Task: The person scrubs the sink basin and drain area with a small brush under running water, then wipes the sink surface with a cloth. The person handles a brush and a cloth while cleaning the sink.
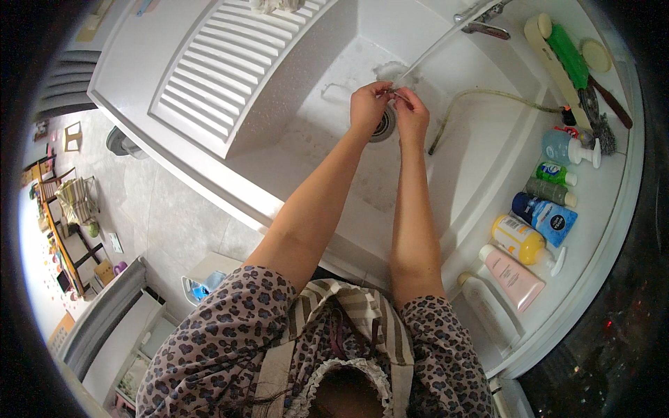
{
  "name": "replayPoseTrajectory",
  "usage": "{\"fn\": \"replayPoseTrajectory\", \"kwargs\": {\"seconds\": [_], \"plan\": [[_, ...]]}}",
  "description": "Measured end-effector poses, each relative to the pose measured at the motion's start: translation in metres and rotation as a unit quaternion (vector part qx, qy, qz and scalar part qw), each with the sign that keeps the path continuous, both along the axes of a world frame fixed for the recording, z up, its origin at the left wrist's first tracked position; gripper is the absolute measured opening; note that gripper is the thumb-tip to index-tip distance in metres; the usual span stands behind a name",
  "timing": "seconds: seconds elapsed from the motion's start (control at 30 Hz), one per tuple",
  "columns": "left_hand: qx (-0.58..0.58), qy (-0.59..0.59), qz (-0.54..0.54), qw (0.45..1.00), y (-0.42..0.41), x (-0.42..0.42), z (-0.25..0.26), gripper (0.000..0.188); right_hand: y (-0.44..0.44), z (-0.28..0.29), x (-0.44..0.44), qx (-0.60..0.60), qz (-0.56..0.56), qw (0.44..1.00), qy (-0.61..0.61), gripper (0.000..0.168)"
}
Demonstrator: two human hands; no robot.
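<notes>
My left hand [367, 106] and my right hand [413, 114] meet over the basin of a white laundry sink [308, 151]. Between their fingertips they pinch a small thin thing [395, 91], too small and covered to name. A stream of water [431, 51] falls from the metal tap [483, 27] at the upper right and lands at or just beyond my fingers. Partly hidden behind my hands is the round drain [385, 127]. Water splashes on the basin floor past the fingertips.
A ribbed washboard [225, 68] is built in at the left, a pale cloth [274, 5] on its top. A thin hose [486, 92] hangs into the basin. Along the right ledge lie a green-bristled brush [569, 55], a yellow pump bottle [517, 239] and a pink tube [512, 277].
</notes>
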State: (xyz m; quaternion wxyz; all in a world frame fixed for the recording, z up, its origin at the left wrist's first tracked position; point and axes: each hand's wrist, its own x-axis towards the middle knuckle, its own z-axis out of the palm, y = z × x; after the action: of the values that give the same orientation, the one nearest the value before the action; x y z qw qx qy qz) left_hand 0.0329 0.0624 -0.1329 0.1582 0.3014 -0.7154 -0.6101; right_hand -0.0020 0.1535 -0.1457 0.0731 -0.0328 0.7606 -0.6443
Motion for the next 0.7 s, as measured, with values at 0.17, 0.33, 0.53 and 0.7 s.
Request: {"fn": "replayPoseTrajectory", "kwargs": {"seconds": [0.17, 0.33, 0.53, 0.7], "plan": [[-0.013, -0.016, -0.005, 1.0, -0.001, 0.0, 0.001, 0.025, 0.0, 0.001, 0.001, 0.008, -0.003, 1.0, 0.003, 0.023], [-0.039, -0.011, -0.006, 0.999, -0.004, 0.003, 0.008, 0.026, -0.002, 0.009, 0.003, 0.005, 0.021, 1.0, 0.001, 0.025], [-0.022, -0.035, -0.029, 0.999, -0.007, 0.005, 0.011, 0.03, -0.005, 0.007, 0.002, 0.041, 0.019, 0.999, 0.014, 0.029], [0.291, 0.052, 0.199, 0.934, -0.013, 0.008, -0.031, 0.022, -0.014, 0.006, 0.004, -0.141, -0.028, 0.982, -0.121, 0.03]]}}
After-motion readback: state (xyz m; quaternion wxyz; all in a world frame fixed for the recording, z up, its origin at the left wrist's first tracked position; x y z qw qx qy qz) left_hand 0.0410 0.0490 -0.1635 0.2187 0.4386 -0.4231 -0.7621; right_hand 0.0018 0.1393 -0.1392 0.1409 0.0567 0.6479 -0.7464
